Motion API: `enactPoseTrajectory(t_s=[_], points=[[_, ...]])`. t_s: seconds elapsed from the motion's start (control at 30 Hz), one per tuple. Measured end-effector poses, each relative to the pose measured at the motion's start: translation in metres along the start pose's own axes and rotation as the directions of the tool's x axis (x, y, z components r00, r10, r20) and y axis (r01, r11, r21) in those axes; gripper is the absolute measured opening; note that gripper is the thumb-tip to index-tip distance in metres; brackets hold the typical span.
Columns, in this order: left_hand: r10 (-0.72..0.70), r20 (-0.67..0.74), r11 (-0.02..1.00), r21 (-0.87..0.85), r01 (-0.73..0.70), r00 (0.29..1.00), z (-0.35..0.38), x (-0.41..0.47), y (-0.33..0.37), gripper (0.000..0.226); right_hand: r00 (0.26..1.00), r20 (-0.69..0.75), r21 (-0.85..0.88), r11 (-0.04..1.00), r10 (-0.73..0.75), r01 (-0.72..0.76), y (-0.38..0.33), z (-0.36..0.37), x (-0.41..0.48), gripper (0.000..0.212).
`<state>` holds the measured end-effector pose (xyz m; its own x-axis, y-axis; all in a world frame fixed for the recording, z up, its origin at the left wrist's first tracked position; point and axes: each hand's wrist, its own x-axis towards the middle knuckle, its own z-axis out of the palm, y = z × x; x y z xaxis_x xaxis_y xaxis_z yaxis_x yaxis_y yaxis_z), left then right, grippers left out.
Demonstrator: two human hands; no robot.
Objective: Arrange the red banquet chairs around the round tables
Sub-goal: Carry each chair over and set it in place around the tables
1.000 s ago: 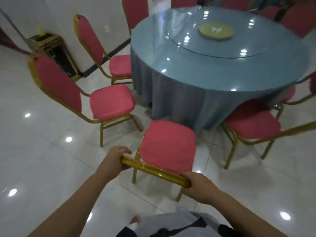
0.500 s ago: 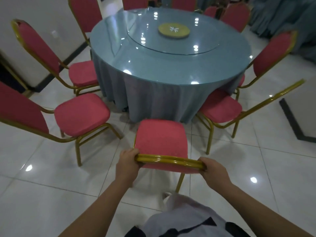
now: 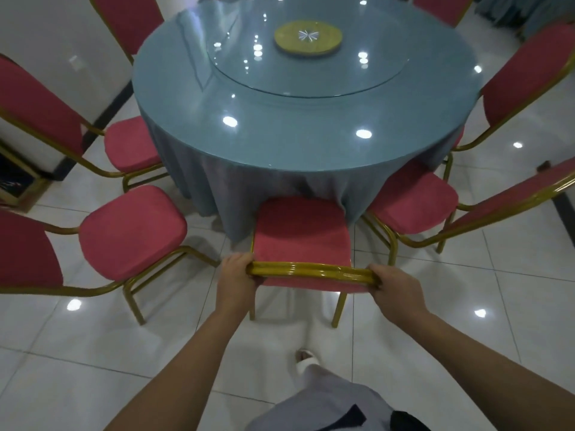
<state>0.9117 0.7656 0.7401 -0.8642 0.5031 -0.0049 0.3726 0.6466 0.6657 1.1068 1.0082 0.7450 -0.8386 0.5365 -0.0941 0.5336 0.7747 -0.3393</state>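
A red banquet chair point(image 3: 300, 231) with a gold frame stands right in front of me, its seat front tucked against the blue cloth of the round table point(image 3: 280, 135). My left hand point(image 3: 235, 276) grips the left end of its gold top rail. My right hand point(image 3: 393, 286) grips the right end. More red chairs ring the table: two on the left point(image 3: 130, 231) point(image 3: 130, 144) and two on the right point(image 3: 410, 200) point(image 3: 525, 79).
A glass turntable with a yellow-green disc point(image 3: 308, 37) lies on the table top. A white wall with a dark skirting point(image 3: 102, 116) runs along the left. Glossy white floor tiles point(image 3: 93, 368) spread around me. My foot point(image 3: 306, 357) is behind the chair.
The chair has slid forward toward the table, from an angled spot to squarely facing it with its seat against the cloth. Both hands kept their grip on the top rail.
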Motion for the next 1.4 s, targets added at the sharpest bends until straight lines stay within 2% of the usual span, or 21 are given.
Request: enactPoseTrajectory(t_s=[0.1, 0.3, 0.37, 0.47, 0.5, 0.57, 0.63, 0.7, 0.8, 0.9, 1.03, 1.17, 1.33, 1.4], points=[[0.019, -0.009, 1.000, -0.007, -0.019, 1.000, 0.015, 0.028, 0.009, 0.046, 1.000, -0.011, -0.004, 1.000, 0.015, -0.015, 0.014, -0.004, 0.028, 0.009], [0.027, 0.027, 1.000, 0.009, -0.027, 0.999, 0.027, 0.064, 0.010, 0.053, 1.000, -0.012, 0.015, 1.000, 0.013, -0.013, 0.024, -0.009, 0.064, 0.018], [0.041, 0.067, 0.998, 0.052, -0.045, 0.997, 0.027, 0.071, 0.006, 0.039, 0.997, 0.054, 0.032, 0.998, 0.050, -0.051, 0.022, -0.011, 0.071, 0.022], [0.061, 0.162, 0.994, 0.077, -0.074, 0.985, 0.020, 0.074, -0.006, 0.025, 0.963, 0.262, 0.051, 0.995, 0.068, -0.084, 0.011, -0.018, 0.083, 0.019], [0.063, 0.206, 0.995, 0.065, -0.077, 0.977, 0.015, 0.073, -0.010, 0.024, 0.945, 0.324, 0.047, 0.997, 0.038, -0.056, 0.004, -0.021, 0.086, 0.025], [0.051, 0.326, 0.997, 0.040, -0.067, 0.944, 0.001, 0.073, -0.020, 0.037, 0.926, 0.374, 0.067, 0.997, -0.061, 0.039, -0.020, -0.025, 0.089, 0.047], [-0.002, 0.425, 1.000, 0.008, -0.001, 0.905, -0.018, 0.073, -0.028, 0.059, 0.929, 0.337, 0.140, 0.984, -0.153, 0.111, -0.055, -0.026, 0.088, 0.059], [-0.077, 0.446, 0.995, -0.017, 0.094, 0.892, -0.041, 0.074, -0.039, 0.072, 0.938, 0.273, 0.165, 0.971, -0.212, 0.171, -0.095, -0.024, 0.088, 0.065], [-0.150, 0.427, 0.983, -0.034, 0.182, 0.892, -0.079, 0.073, -0.063, 0.080, 0.954, 0.147, 0.155, 0.958, -0.262, 0.240, -0.153, -0.012, 0.091, 0.059], [-0.165, 0.409, 0.975, -0.070, 0.212, 0.897, -0.127, 0.064, -0.102, 0.077, 0.960, 0.116, 0.304, 0.930, -0.253, 0.209, -0.211, 0.008, 0.085, 0.055], [-0.161, 0.354, 0.968, -0.127, 0.217, 0.922, -0.204, 0.042, -0.178, 0.073, 0.952, 0.165, 0.356, 0.916, -0.258, 0.187, -0.297, 0.051, 0.065, 0.051], [-0.285, 0.259, 0.947, -0.075, 0.314, 0.923, -0.282, 0.015, -0.264, 0.075, 0.941, 0.207, 0.406, 0.899, -0.266, 0.165, -0.383, 0.098, 0.049, 0.049], [-0.392, 0.122, 0.903, -0.140, 0.407, 0.912, -0.372, -0.010, -0.353, 0.071, 0.919, 0.267, 0.480, 0.867, -0.291, 0.135, -0.488, 0.138, 0.050, 0.048], [-0.397, 0.092, 0.898, -0.170, 0.407, 0.913, -0.385, -0.016, -0.366, 0.062, 0.914, 0.281, 0.488, 0.864, -0.293, 0.127, -0.502, 0.143, 0.057, 0.047]])
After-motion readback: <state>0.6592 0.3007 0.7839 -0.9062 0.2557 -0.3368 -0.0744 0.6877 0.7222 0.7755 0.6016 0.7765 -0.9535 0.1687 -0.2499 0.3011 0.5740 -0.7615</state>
